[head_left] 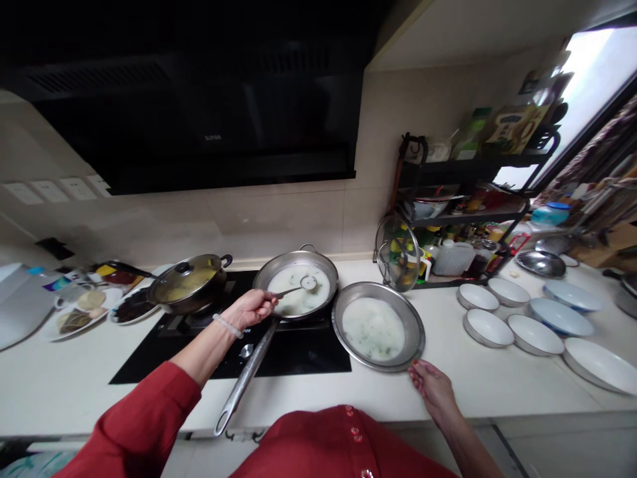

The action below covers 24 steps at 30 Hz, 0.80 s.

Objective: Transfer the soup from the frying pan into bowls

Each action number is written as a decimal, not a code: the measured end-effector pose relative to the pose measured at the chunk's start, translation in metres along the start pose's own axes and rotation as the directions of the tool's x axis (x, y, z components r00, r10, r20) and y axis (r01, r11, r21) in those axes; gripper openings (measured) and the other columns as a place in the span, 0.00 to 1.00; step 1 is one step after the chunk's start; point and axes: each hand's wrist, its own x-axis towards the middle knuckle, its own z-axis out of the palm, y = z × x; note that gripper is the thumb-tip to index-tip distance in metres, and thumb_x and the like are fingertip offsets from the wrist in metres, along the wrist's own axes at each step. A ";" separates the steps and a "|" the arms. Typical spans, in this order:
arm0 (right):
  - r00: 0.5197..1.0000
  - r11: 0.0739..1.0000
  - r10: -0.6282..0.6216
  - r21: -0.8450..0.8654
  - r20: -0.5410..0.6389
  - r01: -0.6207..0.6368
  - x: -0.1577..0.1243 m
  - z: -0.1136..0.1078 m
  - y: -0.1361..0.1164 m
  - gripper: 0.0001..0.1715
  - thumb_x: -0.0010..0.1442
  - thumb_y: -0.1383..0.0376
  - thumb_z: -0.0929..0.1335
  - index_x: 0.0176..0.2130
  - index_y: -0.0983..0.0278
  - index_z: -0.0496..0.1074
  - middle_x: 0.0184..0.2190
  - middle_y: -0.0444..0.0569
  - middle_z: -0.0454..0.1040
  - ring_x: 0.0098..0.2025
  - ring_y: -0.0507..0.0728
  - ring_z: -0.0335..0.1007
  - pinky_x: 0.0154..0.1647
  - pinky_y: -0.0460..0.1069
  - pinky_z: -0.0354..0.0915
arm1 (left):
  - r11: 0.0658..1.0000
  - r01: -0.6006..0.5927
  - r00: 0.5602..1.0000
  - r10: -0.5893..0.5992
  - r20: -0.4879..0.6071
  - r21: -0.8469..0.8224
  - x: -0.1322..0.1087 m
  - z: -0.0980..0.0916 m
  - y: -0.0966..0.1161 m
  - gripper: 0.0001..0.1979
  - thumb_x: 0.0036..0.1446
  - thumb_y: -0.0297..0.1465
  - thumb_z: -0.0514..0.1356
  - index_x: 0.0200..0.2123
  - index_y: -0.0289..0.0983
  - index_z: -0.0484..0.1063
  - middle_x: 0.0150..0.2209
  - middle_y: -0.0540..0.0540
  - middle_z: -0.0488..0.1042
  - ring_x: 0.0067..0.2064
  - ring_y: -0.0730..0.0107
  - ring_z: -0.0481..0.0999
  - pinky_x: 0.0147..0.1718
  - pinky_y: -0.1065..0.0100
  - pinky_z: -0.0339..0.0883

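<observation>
My left hand (255, 307) is closed round the handle of a metal ladle (307, 283), whose bowl sits over white soup in a steel pan (318, 261) on the black cooktop (303, 352). The pan's long handle points toward me. To its right a wide steel basin (415, 325) holds the same white soup with green bits. At the basin's near rim rests my right hand (432, 385), fingertips touching or almost touching the edge, holding nothing.
A lidded dark pot (188, 284) stands at the cooktop's left, with plates of food (79, 311) beyond it. Several empty white bowls (490, 327) line the counter on the right. A black rack (462, 219) of bottles and a glass lid stands against the wall.
</observation>
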 end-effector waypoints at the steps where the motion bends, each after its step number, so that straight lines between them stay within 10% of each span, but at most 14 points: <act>1: 1.000 1.000 0.001 -0.006 0.003 -0.001 0.000 0.000 0.000 0.18 0.32 0.65 0.76 0.27 0.63 0.69 0.18 0.44 0.73 0.20 0.51 0.67 0.19 0.43 0.61 | 1.000 0.002 1.000 -0.001 -0.008 0.010 -0.004 0.003 0.001 0.09 0.56 0.14 0.48 0.33 0.30 0.65 0.20 0.53 0.61 0.11 0.88 0.50 0.07 0.83 0.40; 13: 1.000 1.000 -0.005 0.007 0.014 0.005 0.004 -0.002 0.004 0.19 0.33 0.65 0.76 0.27 0.63 0.69 0.17 0.44 0.74 0.20 0.51 0.67 0.19 0.43 0.61 | 0.937 -0.024 0.986 -0.034 0.161 0.349 -0.036 0.072 -0.030 0.08 0.54 0.17 0.50 0.29 0.35 0.60 0.20 0.54 0.61 0.14 0.88 0.46 0.11 0.83 0.37; 19: 1.000 0.999 -0.013 0.050 0.002 0.012 0.006 -0.003 0.007 0.21 0.32 0.66 0.77 0.28 0.64 0.69 0.17 0.44 0.74 0.19 0.50 0.67 0.18 0.43 0.61 | 0.701 -0.109 0.988 -0.003 0.156 0.705 0.000 0.096 -0.083 0.11 0.54 0.18 0.48 0.24 0.37 0.57 0.19 0.54 0.60 0.14 0.84 0.47 0.14 0.77 0.42; 24: 1.000 0.998 -0.018 0.054 -0.002 0.018 0.006 -0.002 0.008 0.22 0.32 0.66 0.77 0.29 0.64 0.69 0.17 0.44 0.74 0.19 0.50 0.67 0.17 0.42 0.61 | 0.524 -0.285 0.959 0.167 0.231 0.803 0.018 0.097 -0.120 0.11 0.49 0.17 0.56 0.22 0.37 0.62 0.20 0.49 0.64 0.23 0.71 0.67 0.23 0.71 0.58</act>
